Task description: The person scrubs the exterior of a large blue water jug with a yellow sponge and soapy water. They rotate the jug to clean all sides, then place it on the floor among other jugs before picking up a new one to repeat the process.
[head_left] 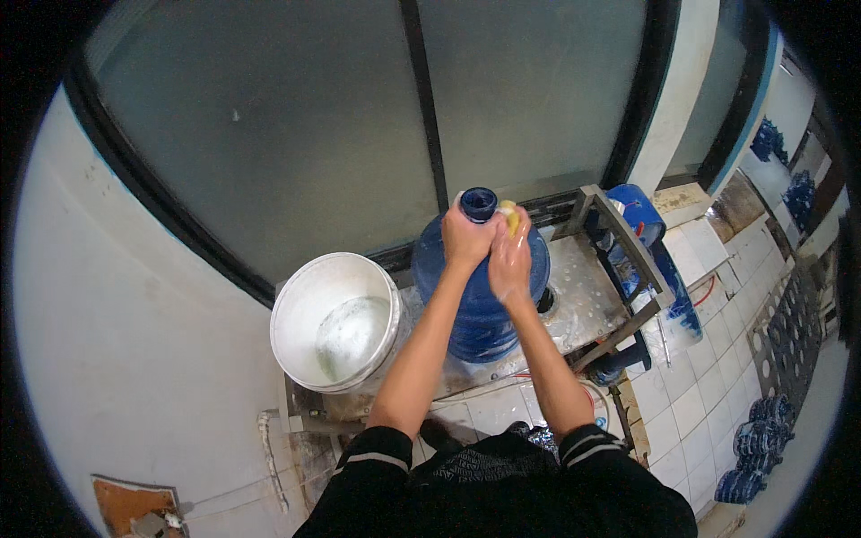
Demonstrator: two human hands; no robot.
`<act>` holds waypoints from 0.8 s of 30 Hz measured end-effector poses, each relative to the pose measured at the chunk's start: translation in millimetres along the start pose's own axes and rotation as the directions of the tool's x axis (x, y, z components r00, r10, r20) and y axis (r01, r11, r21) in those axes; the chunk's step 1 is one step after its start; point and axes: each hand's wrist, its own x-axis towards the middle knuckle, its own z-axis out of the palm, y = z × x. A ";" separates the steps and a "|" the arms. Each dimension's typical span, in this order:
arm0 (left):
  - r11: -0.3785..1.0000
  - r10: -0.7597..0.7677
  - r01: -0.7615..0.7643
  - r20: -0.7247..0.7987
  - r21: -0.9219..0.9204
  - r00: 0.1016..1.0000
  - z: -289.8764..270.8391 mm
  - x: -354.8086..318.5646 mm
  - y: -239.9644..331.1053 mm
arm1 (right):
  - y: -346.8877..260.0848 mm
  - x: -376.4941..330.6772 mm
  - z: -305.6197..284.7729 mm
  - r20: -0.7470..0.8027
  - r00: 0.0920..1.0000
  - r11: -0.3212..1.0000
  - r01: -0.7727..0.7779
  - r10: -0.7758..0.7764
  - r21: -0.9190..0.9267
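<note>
A large blue water jug [480, 316] stands upright on a wet metal bench in front of me, its open neck pointing up. My left hand [466, 240] is closed around the neck just below the rim. Against the right side of the neck, my right hand [509, 265] grips a yellow sponge [512, 218], and whitish suds wet its skin. Part of the jug's front is hidden behind my forearms.
Left of the jug is a white bucket [291, 314] with cloudy water inside. The metal bench [587, 287] has a raised frame [632, 242] at its right end. Beyond it are blue containers [639, 211]. Dark-framed frosted windows [538, 99] rise behind.
</note>
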 end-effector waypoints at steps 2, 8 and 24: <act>0.999 0.016 -0.017 -0.027 -0.034 0.999 -8.3 -3.0 -1.6 | -5.4 -18.7 -6.2 0.084 0.996 0.987 0.049 -0.036 -0.151; 0.997 -0.002 0.001 -0.019 -0.079 1.000 -2.2 -7.6 -3.9 | 34.0 11.6 -8.3 0.209 0.963 0.895 0.240 -0.170 -0.375; 0.996 -0.008 0.010 0.019 -0.089 1.000 -0.8 -4.7 4.6 | 65.5 33.0 -57.0 0.341 0.876 0.925 0.377 -0.340 -0.048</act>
